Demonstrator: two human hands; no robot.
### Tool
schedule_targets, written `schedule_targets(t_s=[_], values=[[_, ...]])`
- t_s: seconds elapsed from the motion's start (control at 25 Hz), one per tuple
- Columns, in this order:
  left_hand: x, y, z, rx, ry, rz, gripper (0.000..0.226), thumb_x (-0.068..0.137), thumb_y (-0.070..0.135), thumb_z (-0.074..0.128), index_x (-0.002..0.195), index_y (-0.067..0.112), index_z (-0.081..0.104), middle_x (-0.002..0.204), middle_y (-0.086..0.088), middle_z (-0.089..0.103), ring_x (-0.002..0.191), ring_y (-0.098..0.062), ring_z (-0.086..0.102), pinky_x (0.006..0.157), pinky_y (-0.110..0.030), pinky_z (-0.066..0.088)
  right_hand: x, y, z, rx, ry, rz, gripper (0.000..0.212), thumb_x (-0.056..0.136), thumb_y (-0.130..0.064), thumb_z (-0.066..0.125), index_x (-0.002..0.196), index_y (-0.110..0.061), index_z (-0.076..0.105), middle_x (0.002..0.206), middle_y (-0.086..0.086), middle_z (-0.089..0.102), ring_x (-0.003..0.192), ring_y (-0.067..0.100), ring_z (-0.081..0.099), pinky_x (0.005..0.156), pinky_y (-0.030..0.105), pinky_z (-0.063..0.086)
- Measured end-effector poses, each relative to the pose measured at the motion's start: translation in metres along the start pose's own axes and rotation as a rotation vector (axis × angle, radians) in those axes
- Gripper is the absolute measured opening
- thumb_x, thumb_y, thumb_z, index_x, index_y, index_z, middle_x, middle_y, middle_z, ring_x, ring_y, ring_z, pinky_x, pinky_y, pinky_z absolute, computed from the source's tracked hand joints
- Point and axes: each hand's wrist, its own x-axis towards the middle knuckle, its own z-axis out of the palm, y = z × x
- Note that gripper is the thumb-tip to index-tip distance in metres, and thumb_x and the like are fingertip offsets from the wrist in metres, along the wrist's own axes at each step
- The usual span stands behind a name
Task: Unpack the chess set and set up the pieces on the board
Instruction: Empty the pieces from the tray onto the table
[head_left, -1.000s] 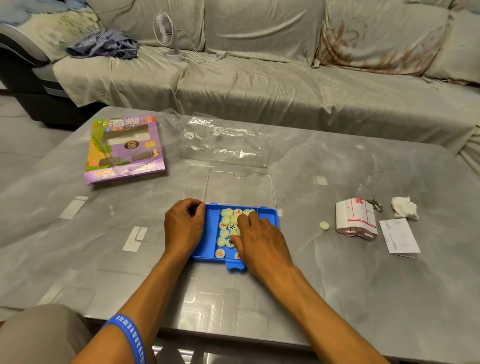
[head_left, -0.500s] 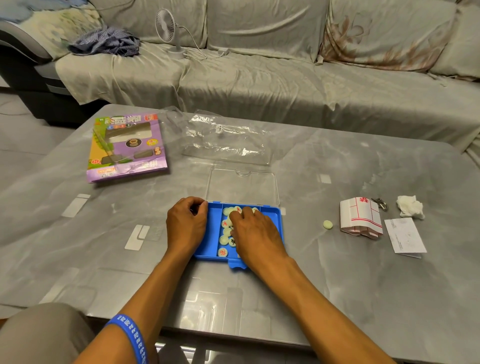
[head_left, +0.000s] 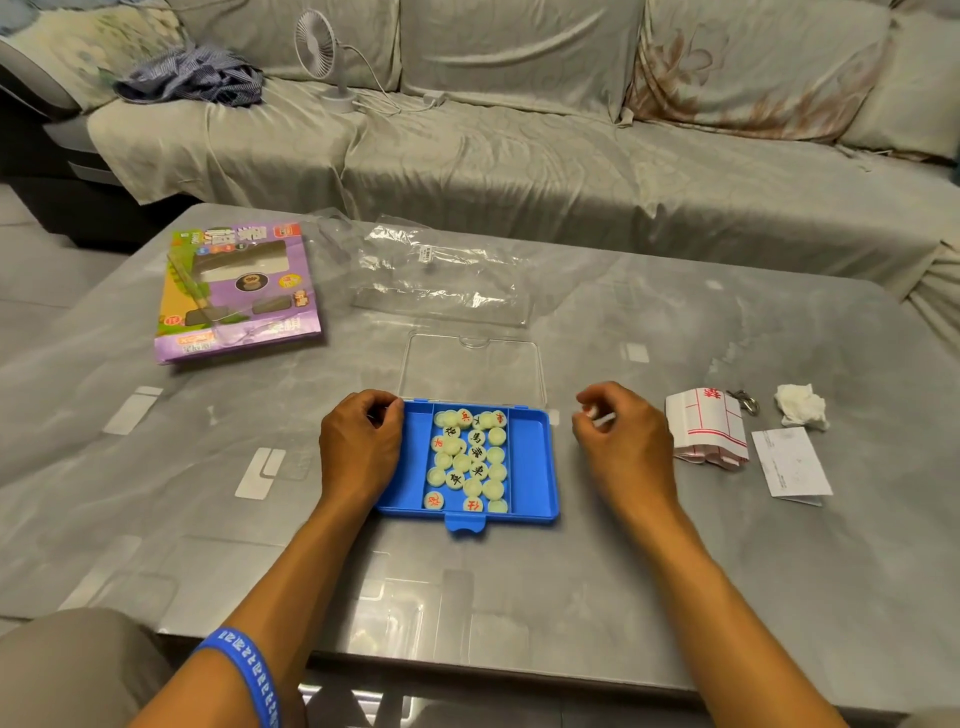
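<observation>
Nearest the camera, both forearms reach out over the grey marble-look table (head_left: 779, 571), the left one wearing a blue wristband (head_left: 244, 670). The left hand (head_left: 358, 447) rests curled against the left wall of the blue tray (head_left: 530, 462), apparently to steady it while pieces are lifted out. The tray's middle compartment holds the pale round chess pieces (head_left: 470, 460), some showing red or black characters and others lying face down; the side compartments look bare. The right hand (head_left: 618, 441) hovers just right of the tray with fingers curled, seemingly pinching something pale at the fingertips, probably a piece, though the view is too blurred to be sure. Further right lies the folded paper board (head_left: 709, 431), not yet opened, so no piece can be set up. Beside it are a white slip (head_left: 789, 462) and a crumpled tissue (head_left: 800, 405). Behind the tray its clear lid (head_left: 472, 369) lies open, then a plastic bag (head_left: 441, 275) and the purple packaging box (head_left: 239, 291), pushed aside. Farthest is a sofa (head_left: 519, 156) with a small fan (head_left: 322, 57).
</observation>
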Motion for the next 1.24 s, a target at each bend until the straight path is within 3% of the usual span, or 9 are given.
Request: schedule_targets(t_s=[0.2, 0.28, 0.36, 0.44, 0.56, 0.76, 1.04, 1.24], values=[[-0.003, 0.002, 0.002, 0.001, -0.005, -0.006, 0.019, 0.094, 0.029, 0.055, 0.098, 0.015, 0.067, 0.092, 0.001, 0.066, 0.081, -0.010, 0.059, 0.061, -0.014, 0.041, -0.002, 0.044, -0.017, -0.344, -0.238, 0.068, 0.024, 0.093, -0.028, 0.057, 0.115, -0.020, 0.064, 0.113, 0.004, 0.062, 0.094, 0.018, 0.058, 0.078, 0.027, 0.049], [-0.003, 0.002, 0.002, 0.001, -0.002, -0.013, 0.019, 0.094, 0.030, 0.055, 0.098, 0.015, 0.067, 0.092, 0.001, 0.066, 0.081, -0.010, 0.059, 0.061, -0.013, 0.041, -0.005, 0.022, -0.016, -0.437, -0.195, -0.035, 0.032, 0.092, -0.035, 0.057, 0.120, -0.020, 0.062, 0.120, 0.003, 0.057, 0.103, 0.022, 0.055, 0.081, 0.032, 0.050], [-0.001, 0.001, 0.001, 0.003, -0.001, -0.017, 0.020, 0.094, 0.030, 0.055, 0.098, 0.015, 0.068, 0.092, 0.001, 0.066, 0.081, -0.010, 0.059, 0.061, -0.013, 0.041, -0.014, -0.015, -0.007, -0.347, -0.203, -0.210, 0.036, 0.091, -0.036, 0.057, 0.123, -0.021, 0.059, 0.123, 0.000, 0.054, 0.107, 0.021, 0.052, 0.082, 0.032, 0.048], [-0.002, 0.001, 0.001, 0.000, -0.002, -0.017, 0.020, 0.094, 0.030, 0.055, 0.098, 0.015, 0.068, 0.093, 0.000, 0.066, 0.082, -0.011, 0.060, 0.061, -0.014, 0.042, -0.029, -0.049, 0.012, -0.263, -0.385, -0.372, 0.042, 0.090, -0.037, 0.057, 0.130, -0.024, 0.052, 0.130, -0.004, 0.050, 0.113, 0.019, 0.049, 0.086, 0.033, 0.048], [-0.003, 0.002, 0.002, -0.011, 0.004, -0.003, 0.018, 0.094, 0.028, 0.055, 0.096, 0.016, 0.068, 0.091, 0.000, 0.067, 0.080, -0.011, 0.060, 0.062, -0.014, 0.042, -0.040, -0.072, 0.045, -0.388, -0.561, -0.476, 0.046, 0.088, -0.035, 0.054, 0.132, -0.025, 0.046, 0.133, -0.001, 0.047, 0.113, 0.025, 0.047, 0.088, 0.037, 0.044], [0.000, 0.000, 0.001, -0.025, 0.017, 0.022, 0.016, 0.092, 0.025, 0.057, 0.092, 0.015, 0.070, 0.088, 0.001, 0.068, 0.077, -0.010, 0.061, 0.062, -0.013, 0.041, -0.039, -0.078, 0.063, -0.469, -0.550, -0.425, 0.048, 0.085, -0.031, 0.052, 0.130, -0.019, 0.042, 0.129, 0.005, 0.048, 0.110, 0.029, 0.045, 0.089, 0.042, 0.040], [-0.002, 0.000, 0.001, -0.011, 0.012, 0.008, 0.020, 0.094, 0.028, 0.055, 0.098, 0.014, 0.069, 0.093, 0.000, 0.067, 0.080, -0.010, 0.059, 0.062, -0.010, 0.040, -0.049, -0.063, 0.076, -0.481, -0.395, -0.453, 0.033, 0.094, -0.031, 0.044, 0.119, -0.011, 0.050, 0.119, 0.009, 0.051, 0.100, 0.028, 0.051, 0.079, 0.038, 0.045], [-0.002, 0.000, 0.001, -0.003, 0.011, -0.003, 0.020, 0.094, 0.028, 0.055, 0.099, 0.014, 0.068, 0.093, 0.000, 0.066, 0.081, -0.010, 0.059, 0.061, -0.010, 0.039, -0.043, -0.065, 0.077, -0.515, -0.494, -0.370, 0.049, 0.094, -0.030, 0.053, 0.136, -0.010, 0.037, 0.132, 0.012, 0.041, 0.118, 0.032, 0.042, 0.091, 0.040, 0.043]])
